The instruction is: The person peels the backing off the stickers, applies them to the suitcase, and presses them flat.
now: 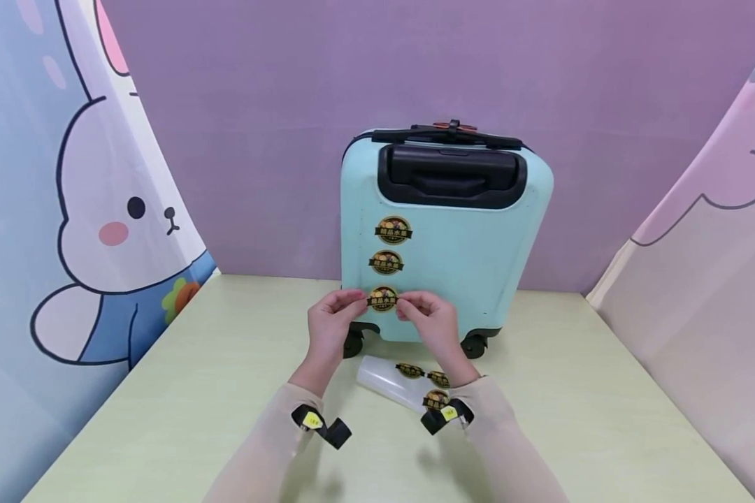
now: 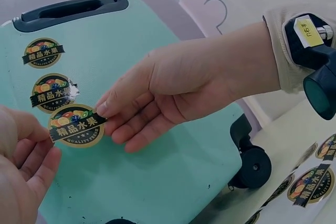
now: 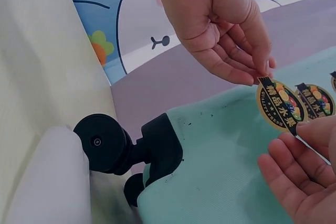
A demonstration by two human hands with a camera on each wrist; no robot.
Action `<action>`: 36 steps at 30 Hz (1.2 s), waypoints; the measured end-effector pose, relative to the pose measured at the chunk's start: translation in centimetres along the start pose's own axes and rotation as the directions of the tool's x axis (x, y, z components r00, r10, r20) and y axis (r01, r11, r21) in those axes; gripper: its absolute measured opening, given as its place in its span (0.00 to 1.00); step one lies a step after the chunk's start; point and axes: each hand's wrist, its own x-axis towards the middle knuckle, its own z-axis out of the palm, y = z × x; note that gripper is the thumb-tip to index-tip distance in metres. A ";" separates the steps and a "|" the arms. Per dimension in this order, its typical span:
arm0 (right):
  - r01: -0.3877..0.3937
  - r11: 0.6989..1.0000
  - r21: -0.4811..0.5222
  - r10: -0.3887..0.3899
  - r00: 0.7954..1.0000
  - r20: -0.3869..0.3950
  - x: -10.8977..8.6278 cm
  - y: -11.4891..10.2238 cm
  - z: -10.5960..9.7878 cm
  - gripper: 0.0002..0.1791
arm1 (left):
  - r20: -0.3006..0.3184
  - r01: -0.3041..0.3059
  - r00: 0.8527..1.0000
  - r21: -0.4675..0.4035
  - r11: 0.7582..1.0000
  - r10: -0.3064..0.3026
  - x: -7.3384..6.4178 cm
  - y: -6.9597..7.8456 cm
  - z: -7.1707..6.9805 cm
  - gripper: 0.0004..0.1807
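A round black-and-gold fruit sticker [image 1: 382, 299] is pinched at its two ends between my left hand [image 1: 335, 323] and my right hand [image 1: 433, 323]. It stands before the lower part of a mint-green suitcase [image 1: 459, 258]; I cannot tell whether it touches the shell. In the left wrist view the held sticker [image 2: 77, 125] overlaps the bottom of the sticker above it. Two matching stickers, an upper one [image 1: 393, 230] and a middle one [image 1: 386, 262], are on the suitcase in a column. In the right wrist view my right thumb and fingers [image 3: 315, 129] grip one end.
A curled clear-white sticker sheet [image 1: 384, 383] bearing several stickers lies on the pale table [image 1: 239, 349], partly under my right forearm. The suitcase stands upright on black wheels [image 1: 475, 344], its black handle [image 1: 453, 175] folded in. Behind is a purple backdrop [image 1: 258, 140].
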 end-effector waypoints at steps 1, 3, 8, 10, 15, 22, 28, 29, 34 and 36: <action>-0.001 1.000 0.006 0.001 1.000 -0.002 0.1 0.1 0.0 0.07 | -0.002 0.002 1.000 0.000 1.000 -0.002 0.0 0.0 0.0 0.10; -0.004 1.000 0.020 0.004 1.000 -0.005 0.1 0.1 0.1 0.07 | -0.004 0.003 1.000 -0.003 1.000 -0.003 0.1 0.0 0.1 0.10; 0.003 0.999 0.048 -0.002 1.000 -0.011 0.2 0.1 0.3 0.08 | -0.014 0.007 1.000 0.003 1.000 -0.007 0.3 -0.1 0.0 0.10; 0.008 0.998 0.057 -0.007 1.000 -0.014 0.2 0.1 0.3 0.09 | -0.017 0.012 1.000 0.006 1.000 -0.012 0.3 -0.2 0.0 0.10; 0.018 0.997 0.071 -0.017 1.000 -0.019 0.2 0.3 0.4 0.09 | -0.010 0.016 1.000 -0.024 1.000 -0.016 0.5 -0.4 -0.1 0.08; 0.015 0.997 0.075 -0.013 1.000 -0.025 0.1 0.5 0.7 0.10 | -0.008 0.010 1.000 -0.065 0.998 -0.011 0.4 -0.4 -0.1 0.08; 0.036 0.998 0.052 -0.035 0.999 -0.022 0.0 0.5 0.8 0.10 | 0.017 0.011 1.000 -0.090 0.996 -0.009 0.5 -0.6 -0.3 0.09; 0.041 0.998 0.041 -0.041 0.999 -0.023 0.0 0.5 0.8 0.10 | 0.024 0.012 1.000 -0.095 0.995 -0.010 0.4 -0.7 -0.3 0.09; 0.077 0.996 -0.046 -0.078 0.997 -0.022 -0.2 0.5 0.9 0.11 | 0.049 0.017 0.999 -0.101 0.995 -0.012 0.3 -0.7 -0.4 0.10; 0.098 0.992 -0.080 -0.099 0.995 -0.015 -0.3 0.6 0.9 0.12 | 0.053 0.017 0.999 -0.101 0.995 -0.011 0.2 -0.6 -0.4 0.10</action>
